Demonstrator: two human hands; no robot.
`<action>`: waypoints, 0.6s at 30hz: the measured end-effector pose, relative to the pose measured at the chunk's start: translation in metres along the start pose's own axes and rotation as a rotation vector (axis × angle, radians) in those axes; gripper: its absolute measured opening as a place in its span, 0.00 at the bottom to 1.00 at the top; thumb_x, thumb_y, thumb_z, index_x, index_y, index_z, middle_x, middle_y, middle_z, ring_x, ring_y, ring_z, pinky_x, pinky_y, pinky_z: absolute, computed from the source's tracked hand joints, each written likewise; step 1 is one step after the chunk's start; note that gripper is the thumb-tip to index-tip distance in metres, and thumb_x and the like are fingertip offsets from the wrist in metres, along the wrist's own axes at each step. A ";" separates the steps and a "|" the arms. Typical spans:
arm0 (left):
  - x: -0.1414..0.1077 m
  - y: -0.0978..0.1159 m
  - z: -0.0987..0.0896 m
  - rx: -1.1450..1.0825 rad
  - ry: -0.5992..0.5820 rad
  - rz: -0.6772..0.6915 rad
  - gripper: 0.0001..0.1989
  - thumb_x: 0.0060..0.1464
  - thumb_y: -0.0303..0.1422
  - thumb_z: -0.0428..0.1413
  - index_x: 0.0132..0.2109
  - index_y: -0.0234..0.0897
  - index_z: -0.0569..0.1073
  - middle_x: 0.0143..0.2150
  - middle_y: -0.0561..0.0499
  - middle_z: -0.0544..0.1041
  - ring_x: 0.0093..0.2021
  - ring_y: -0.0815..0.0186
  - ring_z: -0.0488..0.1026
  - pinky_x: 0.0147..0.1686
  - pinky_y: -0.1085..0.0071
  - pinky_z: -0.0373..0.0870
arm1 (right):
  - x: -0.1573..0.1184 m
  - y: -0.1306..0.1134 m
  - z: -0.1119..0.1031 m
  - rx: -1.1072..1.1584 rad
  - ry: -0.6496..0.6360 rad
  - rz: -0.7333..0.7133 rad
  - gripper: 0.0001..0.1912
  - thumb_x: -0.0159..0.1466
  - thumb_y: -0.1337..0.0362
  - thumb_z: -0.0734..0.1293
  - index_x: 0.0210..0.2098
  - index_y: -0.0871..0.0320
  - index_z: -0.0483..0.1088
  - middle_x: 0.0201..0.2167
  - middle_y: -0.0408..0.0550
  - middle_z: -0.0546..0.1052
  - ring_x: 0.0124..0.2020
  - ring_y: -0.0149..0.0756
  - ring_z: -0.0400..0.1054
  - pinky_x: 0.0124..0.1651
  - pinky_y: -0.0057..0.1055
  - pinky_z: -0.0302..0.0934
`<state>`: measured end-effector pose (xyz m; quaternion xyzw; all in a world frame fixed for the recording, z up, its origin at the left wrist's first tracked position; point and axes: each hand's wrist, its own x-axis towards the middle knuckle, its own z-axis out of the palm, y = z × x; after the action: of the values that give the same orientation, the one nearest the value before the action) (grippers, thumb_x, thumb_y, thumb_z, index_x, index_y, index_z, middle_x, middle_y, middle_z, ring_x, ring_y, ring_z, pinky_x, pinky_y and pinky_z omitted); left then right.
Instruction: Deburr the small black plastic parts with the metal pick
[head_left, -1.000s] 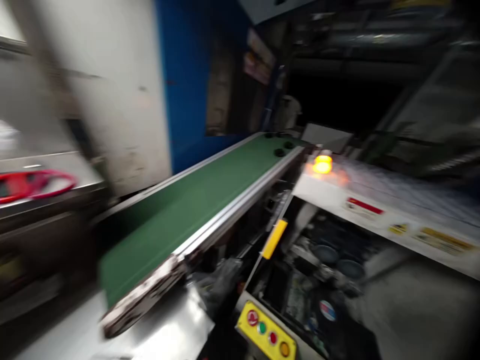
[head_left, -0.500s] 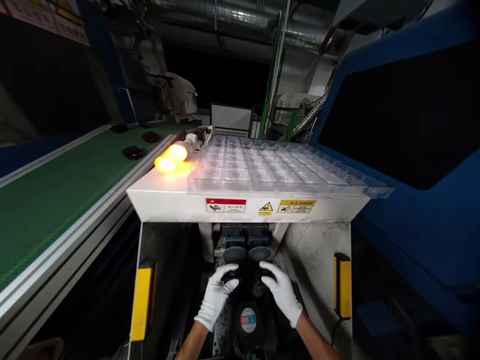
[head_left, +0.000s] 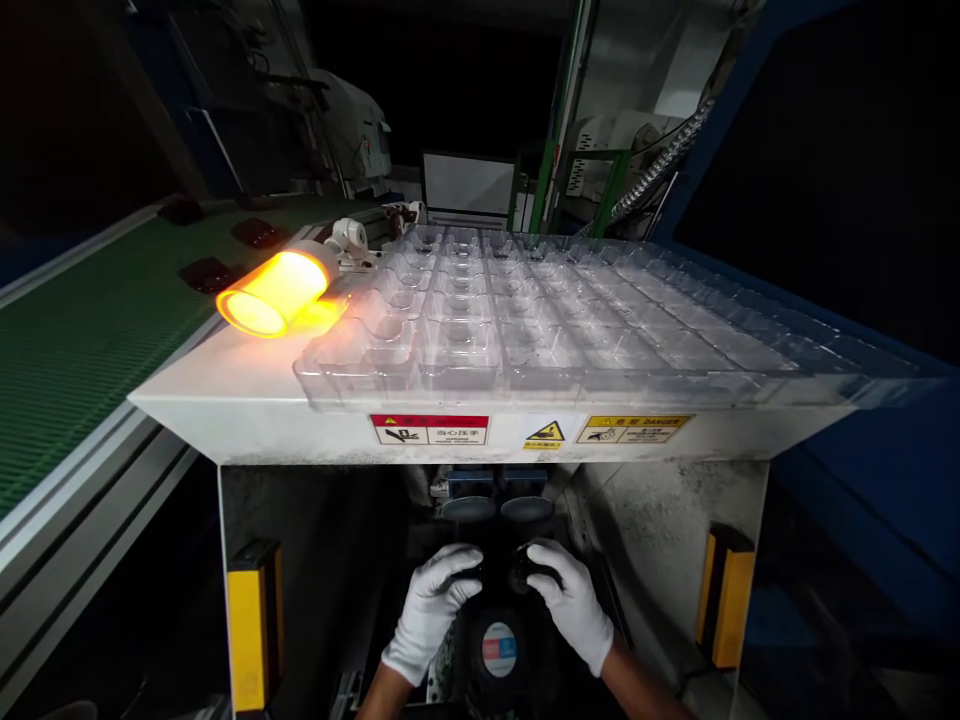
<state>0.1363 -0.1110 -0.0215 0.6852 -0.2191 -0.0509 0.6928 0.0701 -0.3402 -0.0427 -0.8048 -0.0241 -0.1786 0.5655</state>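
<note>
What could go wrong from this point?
Pinching: the left hand and right hand are inside the machine opening, below a red-topped warning label, so any moving part there might catch them.
Slipping: the dark piece at the right hand's fingertips blends into the shadow, so a poor grip could go unnoticed.
Tipping: the clear tray overhangs the white top at the right, so a bump might shift it.

Gloved hands, clear tray, glowing lamp
</note>
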 end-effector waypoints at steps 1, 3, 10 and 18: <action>0.000 0.000 0.000 0.001 -0.003 0.006 0.10 0.49 0.32 0.65 0.42 0.44 0.80 0.42 0.47 0.80 0.44 0.59 0.77 0.46 0.66 0.74 | 0.000 -0.002 0.001 -0.005 0.000 0.009 0.16 0.57 0.72 0.69 0.43 0.50 0.74 0.43 0.47 0.78 0.46 0.39 0.73 0.51 0.37 0.68; 0.000 0.000 0.000 0.005 -0.003 0.008 0.10 0.49 0.33 0.64 0.42 0.44 0.80 0.43 0.47 0.80 0.44 0.59 0.77 0.46 0.66 0.75 | 0.000 -0.005 0.004 -0.004 -0.002 0.035 0.16 0.56 0.73 0.69 0.43 0.51 0.72 0.41 0.46 0.79 0.44 0.38 0.73 0.49 0.36 0.69; -0.005 0.000 0.003 0.099 -0.012 -0.089 0.15 0.51 0.43 0.61 0.42 0.38 0.79 0.44 0.43 0.78 0.45 0.57 0.76 0.48 0.62 0.74 | -0.008 0.005 0.007 0.023 0.004 0.067 0.08 0.61 0.67 0.63 0.41 0.54 0.67 0.44 0.51 0.77 0.47 0.39 0.72 0.51 0.39 0.69; 0.053 0.065 0.022 0.648 -0.231 -0.357 0.21 0.60 0.45 0.48 0.34 0.34 0.77 0.33 0.43 0.79 0.38 0.56 0.76 0.43 0.62 0.72 | 0.057 -0.060 -0.016 -0.332 -0.355 0.125 0.15 0.67 0.59 0.59 0.32 0.56 0.74 0.31 0.48 0.80 0.36 0.37 0.75 0.42 0.31 0.66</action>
<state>0.1606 -0.1478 0.0529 0.8856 -0.1778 -0.1755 0.3915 0.1043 -0.3429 0.0340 -0.9053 -0.0435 -0.0008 0.4226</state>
